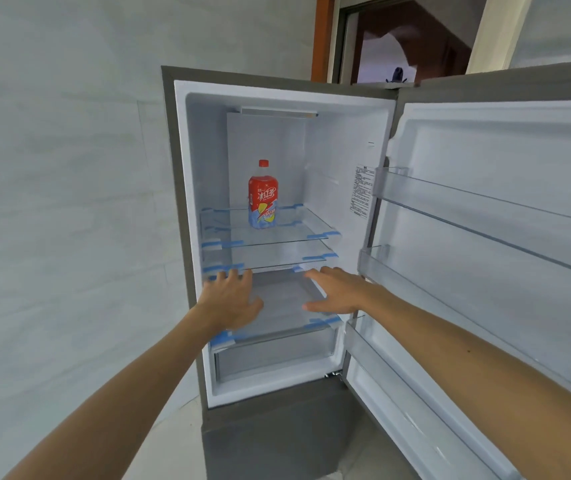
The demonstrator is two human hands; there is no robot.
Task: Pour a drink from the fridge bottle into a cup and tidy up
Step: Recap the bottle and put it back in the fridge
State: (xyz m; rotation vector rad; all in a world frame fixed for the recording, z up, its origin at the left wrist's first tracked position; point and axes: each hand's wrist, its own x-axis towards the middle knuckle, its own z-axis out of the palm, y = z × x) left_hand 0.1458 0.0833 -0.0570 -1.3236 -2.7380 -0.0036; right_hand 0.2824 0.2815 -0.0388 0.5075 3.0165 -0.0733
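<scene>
1. The fridge [187, 209] stands open at frame centre, its door [484, 237] swung to the right; one red-capped bottle [263, 195] stands upright on the top glass shelf [311, 230], alone.
2. The left hand [232, 299] and right hand [339, 289] reach in lower down, fingers spread and holding nothing, well below the bottle.

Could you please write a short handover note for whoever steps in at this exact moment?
Left hand: open, empty, reaching in near the lower glass shelf.
Right hand: open, empty, also reaching in at that level.
Bottle: upright, red cap on, on the upper glass shelf, above both hands, untouched.
Done: fridge door is open.
Left: take the bottle out, pour into a cup (none in view), return the bottle, close the door.
</scene>
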